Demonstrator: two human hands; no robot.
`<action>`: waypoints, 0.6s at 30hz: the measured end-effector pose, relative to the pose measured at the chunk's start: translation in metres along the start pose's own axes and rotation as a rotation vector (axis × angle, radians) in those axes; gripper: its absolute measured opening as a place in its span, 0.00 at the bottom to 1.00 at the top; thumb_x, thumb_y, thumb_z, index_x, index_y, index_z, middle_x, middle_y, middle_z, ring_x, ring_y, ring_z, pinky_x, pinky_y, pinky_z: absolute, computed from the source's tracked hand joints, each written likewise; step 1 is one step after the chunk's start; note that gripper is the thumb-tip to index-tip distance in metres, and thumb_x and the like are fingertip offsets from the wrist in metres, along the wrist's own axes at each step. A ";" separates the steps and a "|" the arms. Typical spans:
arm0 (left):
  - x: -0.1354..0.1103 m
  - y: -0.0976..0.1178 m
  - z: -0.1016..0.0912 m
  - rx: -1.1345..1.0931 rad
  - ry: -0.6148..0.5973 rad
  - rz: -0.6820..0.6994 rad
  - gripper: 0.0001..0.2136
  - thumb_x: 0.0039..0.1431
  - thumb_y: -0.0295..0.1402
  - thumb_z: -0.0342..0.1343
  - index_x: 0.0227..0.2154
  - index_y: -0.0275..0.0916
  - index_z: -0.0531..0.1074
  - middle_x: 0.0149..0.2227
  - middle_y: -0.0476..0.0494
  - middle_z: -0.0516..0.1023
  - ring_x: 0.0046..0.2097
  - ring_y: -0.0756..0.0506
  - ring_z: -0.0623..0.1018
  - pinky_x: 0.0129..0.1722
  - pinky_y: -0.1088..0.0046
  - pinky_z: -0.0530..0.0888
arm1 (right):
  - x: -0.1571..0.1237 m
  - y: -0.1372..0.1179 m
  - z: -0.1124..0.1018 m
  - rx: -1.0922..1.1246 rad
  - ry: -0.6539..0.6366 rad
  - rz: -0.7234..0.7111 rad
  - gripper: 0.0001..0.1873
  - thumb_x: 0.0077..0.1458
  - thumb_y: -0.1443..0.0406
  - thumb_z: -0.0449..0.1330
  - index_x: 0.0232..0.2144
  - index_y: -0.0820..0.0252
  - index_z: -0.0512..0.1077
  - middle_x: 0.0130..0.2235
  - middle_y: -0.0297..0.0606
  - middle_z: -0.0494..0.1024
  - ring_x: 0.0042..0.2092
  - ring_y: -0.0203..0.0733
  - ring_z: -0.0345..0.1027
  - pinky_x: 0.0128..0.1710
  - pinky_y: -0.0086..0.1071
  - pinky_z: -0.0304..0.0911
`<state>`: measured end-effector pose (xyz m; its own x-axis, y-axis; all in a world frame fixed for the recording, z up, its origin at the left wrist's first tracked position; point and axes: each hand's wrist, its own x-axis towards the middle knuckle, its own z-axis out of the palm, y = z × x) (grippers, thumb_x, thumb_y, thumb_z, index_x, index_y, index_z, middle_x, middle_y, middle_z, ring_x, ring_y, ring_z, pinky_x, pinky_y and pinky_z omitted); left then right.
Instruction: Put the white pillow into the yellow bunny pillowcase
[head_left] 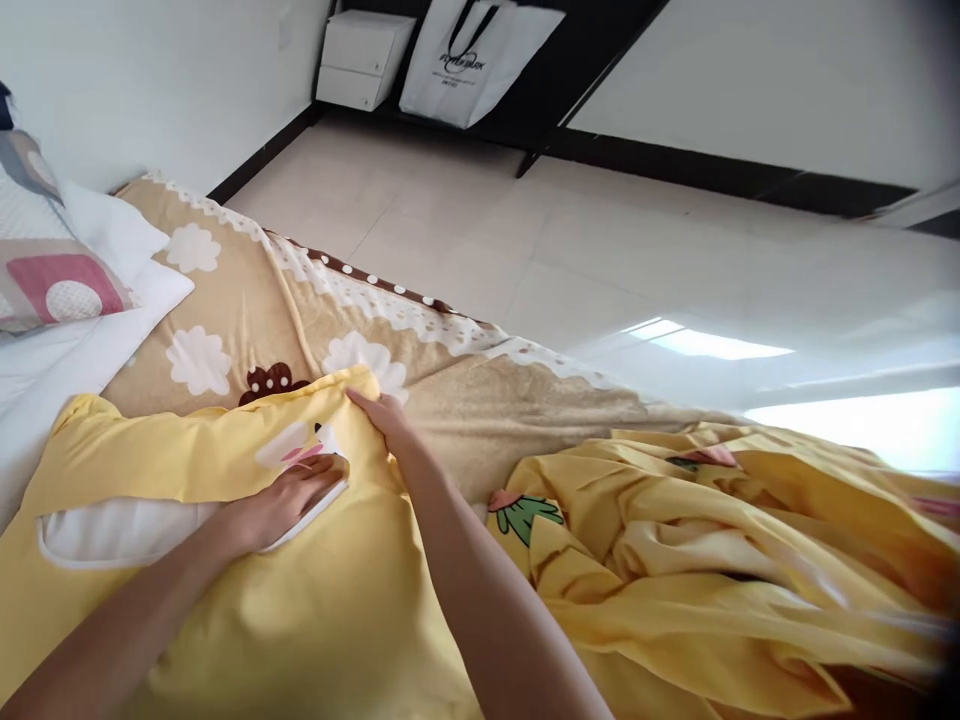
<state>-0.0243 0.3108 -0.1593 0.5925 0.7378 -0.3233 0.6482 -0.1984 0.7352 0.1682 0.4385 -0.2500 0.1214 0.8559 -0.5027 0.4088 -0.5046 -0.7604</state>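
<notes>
A yellow pillowcase [225, 600] with a white pillow [127, 530] showing through its side opening lies on the bed in front of me. My left hand [289, 500] rests flat at the edge of that opening, fingers on the white fabric. My right hand [386, 412] pinches the far top corner of the yellow pillowcase. A crumpled yellow sheet [720, 570] with a green and pink print lies to the right of my right arm.
A tan bedspread [255, 300] with white flowers covers the bed. White bedding and a pink-patterned pillow [52, 285] lie at the left. Beyond the bed is pale tiled floor [600, 250], with a white box [364, 58] and a white bag [472, 60] by the wall.
</notes>
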 end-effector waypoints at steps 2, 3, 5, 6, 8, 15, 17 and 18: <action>-0.018 -0.012 0.002 0.084 -0.077 -0.010 0.24 0.71 0.33 0.34 0.68 0.47 0.50 0.71 0.46 0.51 0.70 0.45 0.53 0.69 0.59 0.55 | 0.006 -0.017 0.000 -0.037 0.070 -0.062 0.11 0.46 0.59 0.65 0.23 0.60 0.70 0.27 0.41 0.74 0.32 0.44 0.67 0.34 0.35 0.61; -0.025 -0.017 0.003 0.151 -0.106 -0.011 0.27 0.70 0.30 0.35 0.69 0.48 0.42 0.72 0.46 0.44 0.71 0.44 0.49 0.69 0.59 0.56 | 0.007 -0.027 -0.005 -0.057 0.115 -0.094 0.09 0.46 0.62 0.65 0.23 0.59 0.69 0.28 0.40 0.74 0.33 0.44 0.66 0.36 0.35 0.59; -0.034 -0.022 0.006 0.320 -0.103 0.032 0.33 0.66 0.25 0.37 0.70 0.48 0.32 0.73 0.46 0.36 0.72 0.43 0.45 0.68 0.60 0.58 | 0.004 -0.046 -0.018 -0.098 0.214 -0.166 0.08 0.47 0.62 0.63 0.23 0.57 0.68 0.28 0.38 0.73 0.34 0.44 0.63 0.37 0.35 0.56; -0.037 -0.023 0.007 0.411 -0.066 0.063 0.35 0.65 0.24 0.39 0.70 0.47 0.30 0.73 0.46 0.35 0.72 0.43 0.45 0.67 0.61 0.59 | 0.000 -0.056 -0.024 -0.121 0.266 -0.210 0.09 0.49 0.61 0.62 0.23 0.57 0.67 0.28 0.37 0.72 0.33 0.43 0.62 0.36 0.35 0.54; -0.043 -0.019 0.011 0.586 0.041 0.127 0.37 0.63 0.24 0.41 0.70 0.44 0.30 0.73 0.44 0.37 0.72 0.43 0.47 0.66 0.63 0.58 | -0.010 -0.075 -0.036 -0.174 0.353 -0.330 0.12 0.51 0.59 0.60 0.21 0.57 0.64 0.24 0.34 0.69 0.31 0.41 0.58 0.33 0.34 0.52; -0.035 -0.002 0.020 0.810 0.265 0.434 0.18 0.68 0.30 0.43 0.58 0.36 0.66 0.63 0.38 0.67 0.67 0.41 0.58 0.60 0.62 0.61 | -0.061 -0.117 -0.048 -0.242 0.418 -0.774 0.12 0.59 0.58 0.55 0.40 0.58 0.71 0.36 0.40 0.75 0.38 0.45 0.65 0.38 0.37 0.58; -0.030 -0.002 0.023 0.678 0.317 0.456 0.13 0.67 0.28 0.44 0.45 0.38 0.73 0.51 0.39 0.75 0.61 0.43 0.66 0.57 0.62 0.63 | -0.092 -0.108 -0.046 -0.288 0.346 -1.007 0.12 0.62 0.59 0.54 0.43 0.59 0.71 0.42 0.44 0.75 0.43 0.46 0.67 0.42 0.38 0.60; -0.028 -0.003 0.024 0.603 0.315 0.438 0.12 0.68 0.28 0.44 0.41 0.39 0.74 0.46 0.41 0.76 0.56 0.44 0.70 0.55 0.64 0.65 | -0.110 -0.098 -0.043 -0.330 0.221 -1.117 0.11 0.64 0.59 0.52 0.42 0.59 0.71 0.41 0.44 0.76 0.43 0.45 0.67 0.43 0.38 0.60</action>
<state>-0.0317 0.2752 -0.1671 0.7479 0.6420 0.1691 0.5883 -0.7589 0.2793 0.1539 0.3993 -0.1022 -0.3104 0.8212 0.4789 0.5969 0.5605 -0.5741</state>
